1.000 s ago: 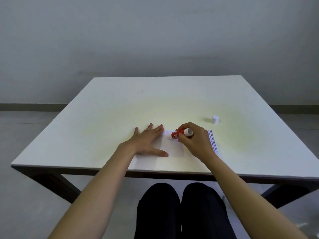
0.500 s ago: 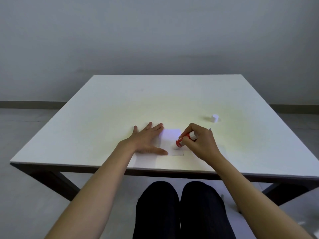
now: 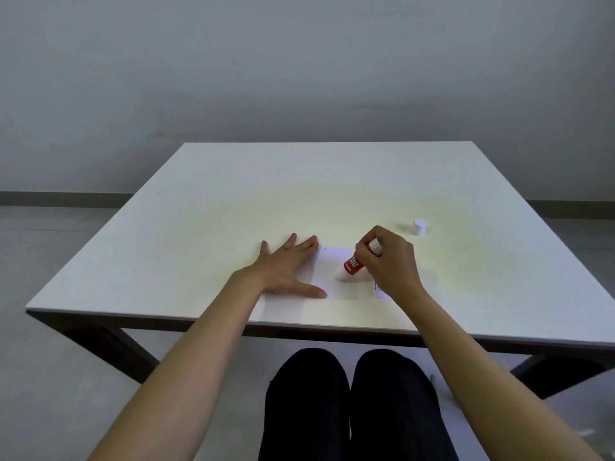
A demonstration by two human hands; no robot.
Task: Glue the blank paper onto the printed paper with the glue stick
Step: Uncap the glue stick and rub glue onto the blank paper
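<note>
Two hands work your white table (image 3: 233, 201) before a grey wall (image 3: 299, 61): left hand (image 3: 286, 271) flat, fingers spread, on the blank paper (image 3: 332, 277), right hand (image 3: 391, 261) gripping the glue stick (image 3: 354, 264) tip-down on it, printed paper (image 3: 377, 289) just beside

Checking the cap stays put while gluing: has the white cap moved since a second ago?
No. The white cap sits at the same spot near the table's right edge, beyond the right hand.
</note>
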